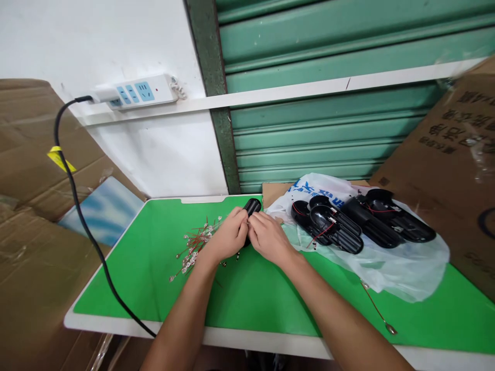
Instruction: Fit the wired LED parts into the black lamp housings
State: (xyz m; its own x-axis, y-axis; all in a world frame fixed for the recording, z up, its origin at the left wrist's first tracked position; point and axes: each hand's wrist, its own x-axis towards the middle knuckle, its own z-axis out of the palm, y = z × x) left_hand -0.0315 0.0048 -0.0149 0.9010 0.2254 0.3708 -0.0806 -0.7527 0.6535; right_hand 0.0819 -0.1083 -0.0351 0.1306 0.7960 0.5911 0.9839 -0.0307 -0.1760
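My left hand (228,234) and my right hand (267,237) meet over the green table top (154,257), both closed around one black plastic housing (252,206) whose rounded end sticks out beyond my fingers. Just left of my left hand lies a loose pile of small wired parts (195,245) with red leads. To the right, several more black housings (348,221) with red wires rest on a white plastic bag (402,263).
A black power cord (83,221) runs from a white power strip (135,93) on the wall down across the table's left edge. Cardboard boxes (456,154) stand at right and cardboard (27,170) at left. One loose wire (377,309) lies near the front right.
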